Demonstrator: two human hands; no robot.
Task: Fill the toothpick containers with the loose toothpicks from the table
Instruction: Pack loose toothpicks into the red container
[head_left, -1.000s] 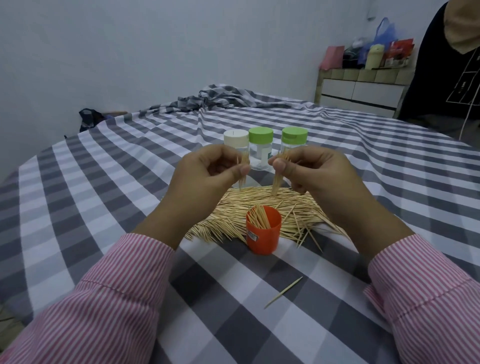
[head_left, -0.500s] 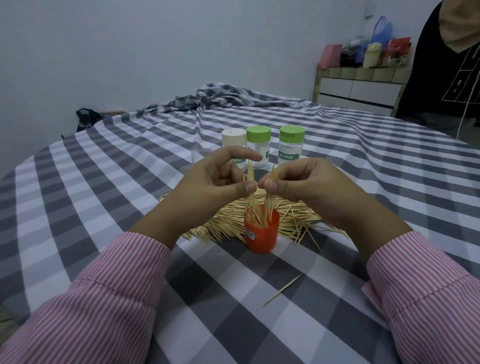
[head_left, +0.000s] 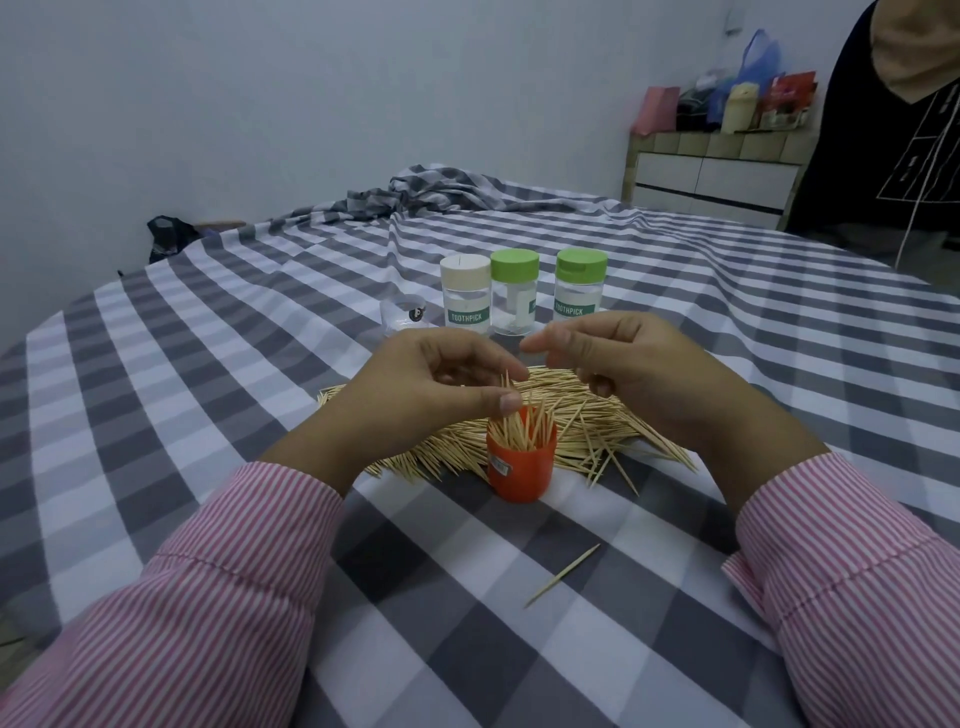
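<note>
The worktop (head_left: 260, 364) wore a grey and white checked cloth. At its centre lay the pile of toothpicks (head_left: 582, 410), a flat heap with most long axes running roughly from 8 o'clock to 2 o'clock. At the pile's 6 o'clock edge stood an orange cup (head_left: 521, 465), upright and open, its toothpicks standing on end, tips up, fanned slightly toward 1 o'clock. At 12 o'clock behind the pile stood three lidded jars in a row: one with a cream lid (head_left: 465, 296) and two with green lids (head_left: 514, 299) (head_left: 580, 283).

The left hand (head_left: 431, 389) hovered over the cup, its fingers (head_left: 511, 401) pinched around the tops of the standing toothpicks. The right hand (head_left: 639, 369) hung just beside it at 2 o'clock, fingers loosely spread and holding nothing.

One stray toothpick (head_left: 562, 575) lay alone at 5 o'clock of the cup, pointing from 7 o'clock to 1 o'clock.
</note>
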